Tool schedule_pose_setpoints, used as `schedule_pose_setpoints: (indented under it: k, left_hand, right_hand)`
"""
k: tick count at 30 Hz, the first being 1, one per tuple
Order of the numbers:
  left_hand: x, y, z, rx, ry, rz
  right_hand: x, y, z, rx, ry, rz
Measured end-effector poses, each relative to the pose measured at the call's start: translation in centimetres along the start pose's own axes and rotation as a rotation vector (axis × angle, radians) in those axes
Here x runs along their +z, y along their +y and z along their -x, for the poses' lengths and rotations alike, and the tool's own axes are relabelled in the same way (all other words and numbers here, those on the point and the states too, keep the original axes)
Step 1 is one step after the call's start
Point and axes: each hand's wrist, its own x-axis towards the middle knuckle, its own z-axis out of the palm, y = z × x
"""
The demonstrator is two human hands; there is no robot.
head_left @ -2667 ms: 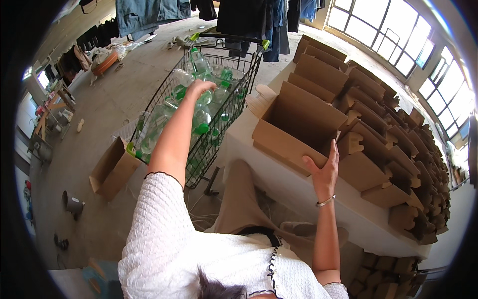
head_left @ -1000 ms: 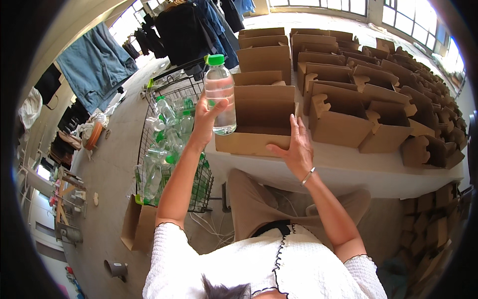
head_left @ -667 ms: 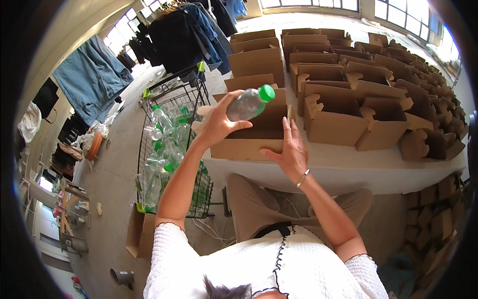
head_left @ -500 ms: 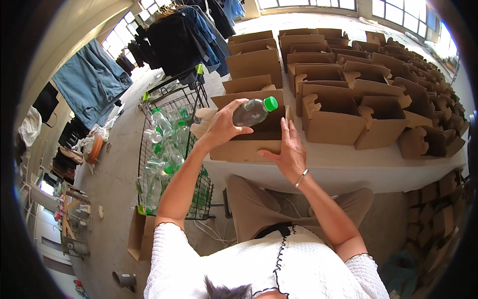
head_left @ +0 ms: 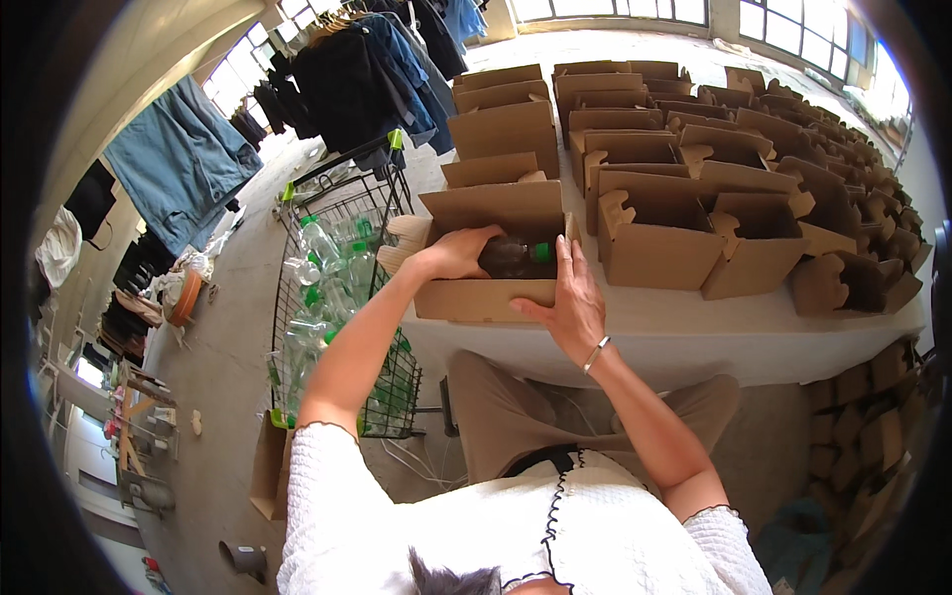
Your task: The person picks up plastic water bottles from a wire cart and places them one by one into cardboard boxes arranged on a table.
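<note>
Head view, only one cam here. Person seated or standing at a white table (head_left: pixel 694 337) w/ many open cardboard boxes on it.

Left hand (head_left: pixel 458 253) reaches into the nearest open cardboard box (head_left: pixel 486 297) and is wrapped round a plastic bottle (head_left: pixel 514 258). The bottle lies on its side inside the box, green cap pointing to the person's right, body dark in the box's shadow. Fingers curl over the bottle's body; grip looks closed on it, though the far side of the hand is hidden by the box wall, so contact there can't be checked.

Right hand (head_left: pixel 567 302) lies flat and spread on the box's front right corner, fingers up over the rim, thumb along the front wall. It holds nothing, just pressed against the cardboard. A thin bracelet (head_left: pixel 595 353) sits at the wrist.

Left of the table, just beside it, stands a wire cart (head_left: pixel 342 327) w/ green corner caps, loaded w/ more clear bottles w/ green caps (head_left: pixel 322 248). A flat piece of cardboard (head_left: pixel 268 466) leans near the cart's base on the concrete floor.

Beyond the near box: rows of similar boxes (head_left: pixel 694 198), flaps up, reaching to the far end of the table and toward the windows. Clothes (head_left: pixel 188 169) hang along the left wall, incl. a blue garment and several dark ones.
</note>
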Motion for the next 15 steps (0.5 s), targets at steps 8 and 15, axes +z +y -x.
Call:
schedule_pose_setpoints:
  k: [8, 15]
  left_hand:
    - [3.3, -3.2, -4.4, -0.114, -0.379, -0.114]
    - [3.7, -2.8, -4.1, -0.037, -0.374, -0.168]
  right_hand:
    - [0.8, -0.1, 0.1, -0.007, -0.016, 0.002]
    - [0.1, -0.4, 0.0, 0.029, -0.049, -0.018]
